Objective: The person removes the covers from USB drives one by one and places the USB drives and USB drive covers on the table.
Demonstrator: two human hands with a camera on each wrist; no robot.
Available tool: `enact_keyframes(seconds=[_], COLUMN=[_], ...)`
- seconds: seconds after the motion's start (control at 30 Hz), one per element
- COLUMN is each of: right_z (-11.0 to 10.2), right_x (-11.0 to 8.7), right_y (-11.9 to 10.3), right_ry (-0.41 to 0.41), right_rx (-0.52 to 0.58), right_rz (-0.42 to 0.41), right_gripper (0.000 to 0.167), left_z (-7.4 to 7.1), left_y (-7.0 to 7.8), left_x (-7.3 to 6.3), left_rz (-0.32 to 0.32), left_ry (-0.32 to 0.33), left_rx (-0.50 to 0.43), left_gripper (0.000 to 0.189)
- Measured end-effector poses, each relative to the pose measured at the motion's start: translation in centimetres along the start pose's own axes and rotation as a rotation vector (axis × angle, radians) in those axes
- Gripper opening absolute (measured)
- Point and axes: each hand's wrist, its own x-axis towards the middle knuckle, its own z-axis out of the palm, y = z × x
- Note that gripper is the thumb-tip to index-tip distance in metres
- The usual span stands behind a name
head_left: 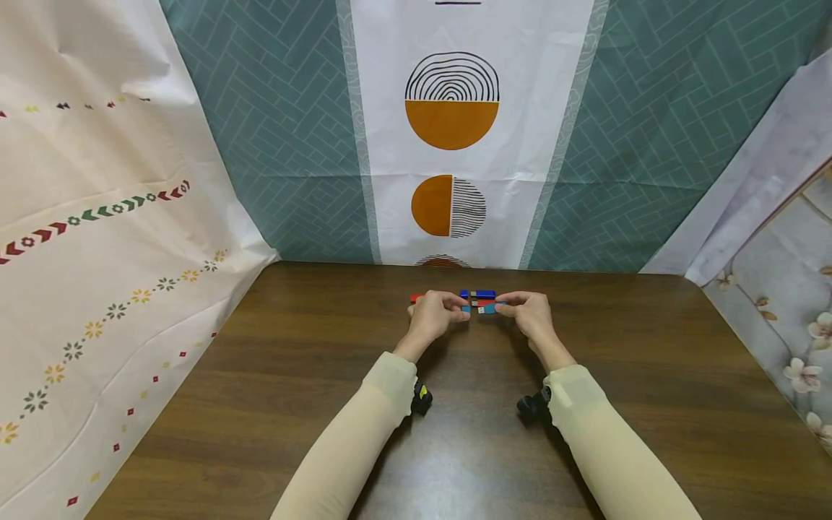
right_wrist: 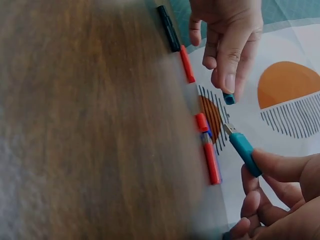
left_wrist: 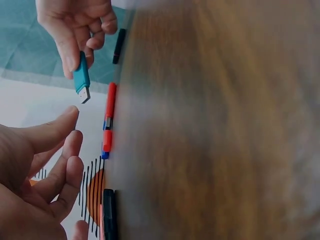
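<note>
My right hand [head_left: 529, 315] pinches a teal USB flash drive [right_wrist: 245, 152] by its rear end, its bare metal plug [right_wrist: 229, 128] pointing left. Facing it, my left hand [head_left: 432, 315] holds the small teal cap [right_wrist: 229, 99] between thumb and finger. A short gap separates cap and plug. Both hands are held near the table's far edge. Behind them lies a red USB flash drive [right_wrist: 212, 162] with its red cap [right_wrist: 201, 122] in front of the plug. A blue drive [head_left: 483, 294] lies behind the red one, beside a blue cap [head_left: 464, 294].
Left of these, a black stick-shaped piece [right_wrist: 168, 29] and a red one [right_wrist: 187, 65] lie end to end. Another black piece [left_wrist: 119, 46] lies to the right, near my right hand. The brown wooden table [head_left: 468, 448] ends at a patterned cloth [head_left: 299, 144].
</note>
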Motion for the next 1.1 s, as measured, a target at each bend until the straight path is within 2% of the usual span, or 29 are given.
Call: enact_keyframes(seconds=[0.23, 0.57, 0.9, 1.1], right_z=[0.7, 1.5, 1.5, 1.4], right_x=[0.4, 0.8, 1.3, 1.3], right_y=[0.2, 0.1, 0.2, 0.4], right_ry=[0.013, 0.006, -0.023, -0.038], right_rx=[-0.074, -0.268, -0.405, -0.424], right_rz=[0.033, -0.038, -0.079, -0.08], right_gripper=[0.026, 0.016, 0.012, 0.01], left_z=[0.1, 0.4, 0.8, 1.1], left_y=[0.3, 0.5, 0.9, 1.1], left_x=[0.3, 0.8, 1.1, 1.2], left_rz=[-0.041, -0.077, -0.092, -0.101], left_ry=[-0.016, -0.081, -0.071, -0.075], left_rx=[0.071, 0.169, 0.209, 0.225], left_gripper=[0.018, 0.02, 0.022, 0.02])
